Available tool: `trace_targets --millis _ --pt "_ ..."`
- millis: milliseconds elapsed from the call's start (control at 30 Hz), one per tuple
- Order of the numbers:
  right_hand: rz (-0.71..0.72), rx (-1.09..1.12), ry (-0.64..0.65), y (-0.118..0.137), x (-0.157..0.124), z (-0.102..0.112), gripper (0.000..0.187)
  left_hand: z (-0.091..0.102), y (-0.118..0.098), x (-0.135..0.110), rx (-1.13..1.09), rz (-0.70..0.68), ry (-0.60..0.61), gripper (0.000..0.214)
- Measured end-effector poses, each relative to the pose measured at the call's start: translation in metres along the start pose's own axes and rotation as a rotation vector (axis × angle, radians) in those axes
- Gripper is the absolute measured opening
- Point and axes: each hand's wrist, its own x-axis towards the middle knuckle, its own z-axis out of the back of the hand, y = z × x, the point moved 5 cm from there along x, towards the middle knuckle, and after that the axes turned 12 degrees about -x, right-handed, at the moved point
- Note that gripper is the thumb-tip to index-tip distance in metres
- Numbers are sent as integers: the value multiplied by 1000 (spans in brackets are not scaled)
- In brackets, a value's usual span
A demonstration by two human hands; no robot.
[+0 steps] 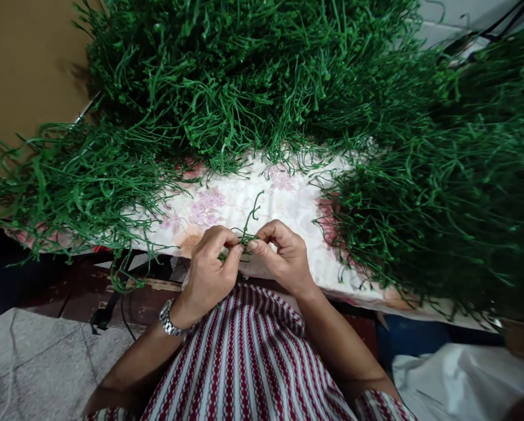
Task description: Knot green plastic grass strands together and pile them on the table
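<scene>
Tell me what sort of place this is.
Probably an indoor workshop or home workspace: piles of artificial-looking green stems lie on a floral tablecloth, and speckled floor tiles show below.

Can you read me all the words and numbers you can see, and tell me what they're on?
There are none I can read.
Silver watch: any marks are too small and blurred to read.
Flowery cloth: a printed pattern, no words that I can see.
Striped shirt: only stripes show.
Green stem: no label visible.
</scene>
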Motion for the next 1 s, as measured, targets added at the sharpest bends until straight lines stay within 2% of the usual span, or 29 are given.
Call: trace_targets --millis 133,267,367,500,567,700,1000 --pt "71 -102 -32 6 -5 -2 16 -3 9 0 -263 202 118 4" --pt "97 -133 31 7 -5 0 17 2 13 5 -399 199 130 9" --pt "206 -146 78 11 -1 7 20 8 14 9 -478 200 110 14" --pt "404 -152 162 19 3 6 43 8 14 9 -431 269 179 10" --pt "410 -142 165 19 3 1 37 7 13 7 -393 298 171 10" --pt "356 -112 86 17 1 -2 15 8 10 3 -308 276 142 13" --pt "381 -132 185 15 2 4 11 7 3 6 -212 149 252 14"
